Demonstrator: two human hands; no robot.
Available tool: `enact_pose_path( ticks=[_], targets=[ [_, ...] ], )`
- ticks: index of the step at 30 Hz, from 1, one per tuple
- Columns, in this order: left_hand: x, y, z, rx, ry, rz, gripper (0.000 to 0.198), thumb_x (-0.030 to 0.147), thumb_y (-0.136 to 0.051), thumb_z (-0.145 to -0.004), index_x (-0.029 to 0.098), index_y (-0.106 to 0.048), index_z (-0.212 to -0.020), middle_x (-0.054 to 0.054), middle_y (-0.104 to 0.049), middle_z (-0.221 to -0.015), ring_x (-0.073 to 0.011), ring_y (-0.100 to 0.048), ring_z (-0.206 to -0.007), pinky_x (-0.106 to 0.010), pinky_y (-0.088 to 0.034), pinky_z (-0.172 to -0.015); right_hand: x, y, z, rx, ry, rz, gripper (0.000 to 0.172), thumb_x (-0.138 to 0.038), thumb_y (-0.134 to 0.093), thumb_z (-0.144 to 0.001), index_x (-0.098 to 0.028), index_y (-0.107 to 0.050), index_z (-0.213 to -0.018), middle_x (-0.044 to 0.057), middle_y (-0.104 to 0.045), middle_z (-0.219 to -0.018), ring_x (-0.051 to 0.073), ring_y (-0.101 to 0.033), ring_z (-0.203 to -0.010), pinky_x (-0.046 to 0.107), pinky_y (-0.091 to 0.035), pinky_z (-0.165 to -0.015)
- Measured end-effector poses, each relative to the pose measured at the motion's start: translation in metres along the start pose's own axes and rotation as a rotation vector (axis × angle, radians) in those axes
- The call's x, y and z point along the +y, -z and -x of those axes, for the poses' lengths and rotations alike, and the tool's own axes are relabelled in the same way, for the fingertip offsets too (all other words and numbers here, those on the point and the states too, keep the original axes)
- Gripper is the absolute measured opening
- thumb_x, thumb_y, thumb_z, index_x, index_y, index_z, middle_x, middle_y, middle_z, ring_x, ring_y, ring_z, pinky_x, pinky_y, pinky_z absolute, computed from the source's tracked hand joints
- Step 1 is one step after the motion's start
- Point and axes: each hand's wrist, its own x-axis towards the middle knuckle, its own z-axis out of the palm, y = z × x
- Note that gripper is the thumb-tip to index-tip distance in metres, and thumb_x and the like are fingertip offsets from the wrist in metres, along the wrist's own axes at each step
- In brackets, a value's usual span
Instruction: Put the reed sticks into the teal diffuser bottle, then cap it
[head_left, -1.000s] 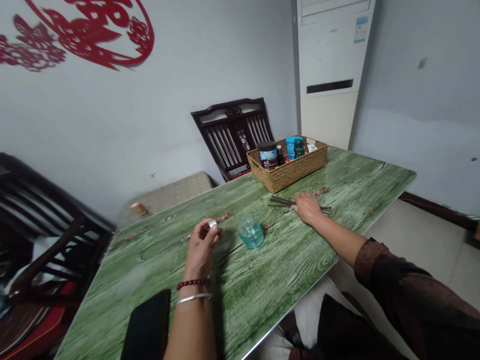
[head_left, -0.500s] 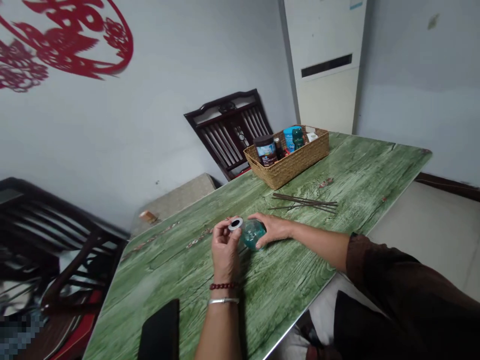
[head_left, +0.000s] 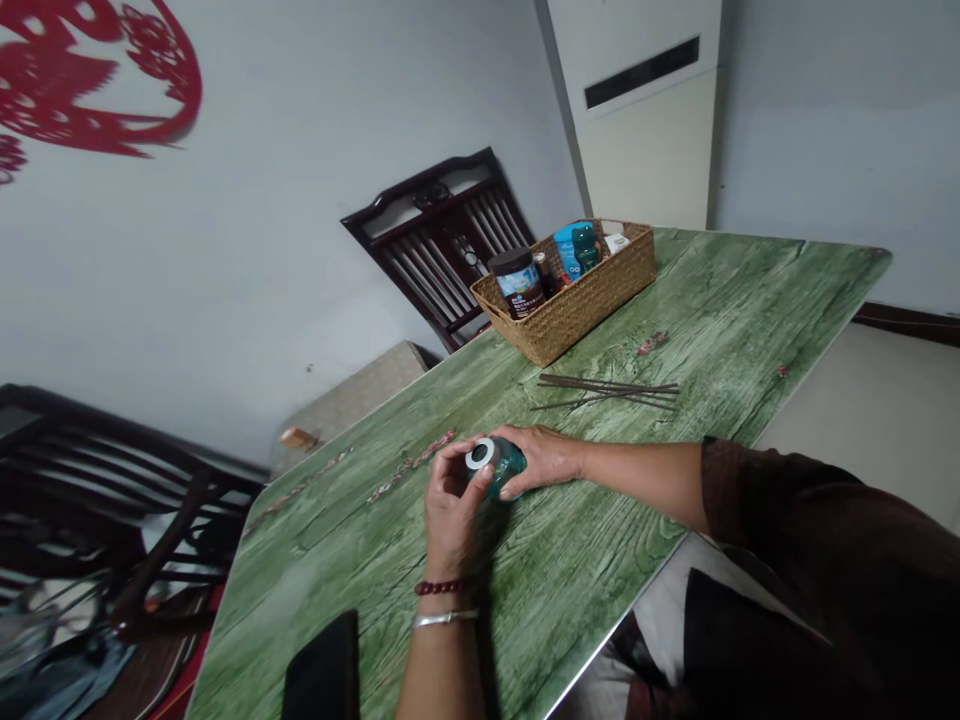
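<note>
A small round bottle of teal glass (head_left: 511, 464) is on the green table, with my right hand (head_left: 547, 456) closed around its far right side. My left hand (head_left: 448, 505) pinches a silvery ring-shaped cap (head_left: 490, 446) with a dark hole in its middle. The cap is at the bottle's mouth; whether it sits fully on the neck I cannot tell. Beyond my hands lie several thin dark brown sticks (head_left: 607, 388), loosely crossed on the tabletop.
A wicker basket (head_left: 592, 310) with a dark-lidded jar (head_left: 516, 282) and several other packs stands farther back on the green table (head_left: 337, 540). A black flat object (head_left: 322, 670) lies near the front left. Dark wooden chairs (head_left: 442, 240) stand along the wall.
My left hand has brought the ring cap from beside the bottle onto its mouth. The bottle now stands more upright in my right hand. The view has shifted slightly.
</note>
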Motion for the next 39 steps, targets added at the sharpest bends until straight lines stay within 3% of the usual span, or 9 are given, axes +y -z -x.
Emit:
enact_pose_path(
  ticks=[4,10,17,20,25,28,31,36,39],
  targets=[
    [-0.001,0.000,-0.001,-0.037,-0.043,0.001,0.048,0.037,-0.078,-0.075,0.025,-0.059,-0.117,-0.008,-0.059,-0.128,-0.0222,-0.054,-0.121,-0.037,-0.042,-0.104,0.002,-0.002,-0.001,0.015,0.009,0.010,0.072,-0.036,-0.083,-0.063,-0.020,-0.051,-0.126,0.005,-0.068,-0.106,0.025,-0.065,-0.098,0.030,-0.046,-0.077],
    [0.004,0.000,-0.002,0.105,-0.083,-0.172,0.063,0.038,-0.081,-0.070,0.028,-0.053,-0.125,-0.005,-0.058,-0.115,-0.0203,-0.058,-0.110,-0.035,-0.046,-0.097,0.004,-0.003,-0.001,0.023,0.016,0.014,0.074,-0.035,-0.083,-0.063,-0.021,-0.050,-0.127,0.005,-0.068,-0.105,0.025,-0.065,-0.097,0.030,-0.046,-0.077],
    [0.008,0.004,0.001,-0.076,-0.071,-0.160,0.070,0.055,-0.058,-0.086,0.028,-0.035,-0.147,-0.013,-0.048,-0.142,-0.0294,-0.044,-0.135,-0.049,-0.036,-0.110,0.003,-0.003,-0.001,0.030,0.014,-0.006,0.075,-0.039,-0.084,-0.062,-0.021,-0.051,-0.126,0.005,-0.068,-0.105,0.026,-0.065,-0.098,0.031,-0.046,-0.079],
    [0.008,0.002,0.000,0.007,-0.110,-0.313,0.080,0.051,-0.070,-0.078,0.027,-0.036,-0.146,-0.012,-0.053,-0.132,-0.0292,-0.049,-0.128,-0.049,-0.037,-0.109,0.003,-0.003,-0.001,0.033,0.018,-0.007,0.075,-0.039,-0.084,-0.062,-0.020,-0.051,-0.126,0.005,-0.068,-0.103,0.025,-0.065,-0.096,0.030,-0.046,-0.077],
    [0.010,0.004,0.001,-0.123,-0.035,-0.165,0.068,0.053,-0.053,-0.090,0.030,-0.032,-0.150,-0.013,-0.050,-0.140,-0.0284,-0.044,-0.135,-0.049,-0.034,-0.111,0.002,-0.002,-0.001,0.028,0.021,-0.016,0.076,-0.044,-0.084,-0.062,-0.019,-0.051,-0.126,0.007,-0.068,-0.107,0.026,-0.065,-0.099,0.032,-0.046,-0.080],
    [0.007,0.004,-0.002,-0.008,-0.103,-0.261,0.082,0.062,-0.064,-0.077,0.027,-0.037,-0.146,-0.013,-0.051,-0.133,-0.0306,-0.048,-0.128,-0.051,-0.038,-0.107,0.002,-0.003,0.000,0.025,0.020,-0.023,0.075,-0.042,-0.084,-0.062,-0.020,-0.051,-0.126,0.006,-0.068,-0.106,0.026,-0.065,-0.098,0.031,-0.045,-0.079],
    [0.010,0.002,-0.004,0.116,-0.121,-0.460,0.082,0.049,-0.080,-0.066,0.025,-0.046,-0.137,-0.008,-0.057,-0.113,-0.0276,-0.057,-0.114,-0.049,-0.040,-0.105,0.002,-0.004,0.000,0.038,0.020,-0.021,0.073,-0.039,-0.084,-0.062,-0.022,-0.052,-0.126,0.003,-0.068,-0.104,0.024,-0.065,-0.095,0.030,-0.045,-0.076],
    [0.020,0.004,0.000,-0.110,-0.022,-0.214,0.068,0.046,-0.067,-0.081,0.027,-0.041,-0.142,-0.012,-0.057,-0.131,-0.0279,-0.052,-0.127,-0.046,-0.040,-0.106,-0.002,-0.005,0.000,0.045,-0.001,-0.012,0.074,-0.045,-0.084,-0.061,-0.022,-0.053,-0.124,0.004,-0.067,-0.102,0.025,-0.065,-0.094,0.030,-0.045,-0.075],
    [0.015,0.006,-0.004,-0.019,-0.065,-0.322,0.076,0.049,-0.072,-0.074,0.025,-0.042,-0.140,-0.012,-0.055,-0.129,-0.0299,-0.053,-0.124,-0.049,-0.042,-0.103,-0.004,-0.012,-0.004,0.065,-0.042,-0.018,0.076,-0.044,-0.084,-0.061,-0.023,-0.052,-0.126,0.004,-0.068,-0.102,0.024,-0.065,-0.092,0.029,-0.044,-0.072]
  ],
)
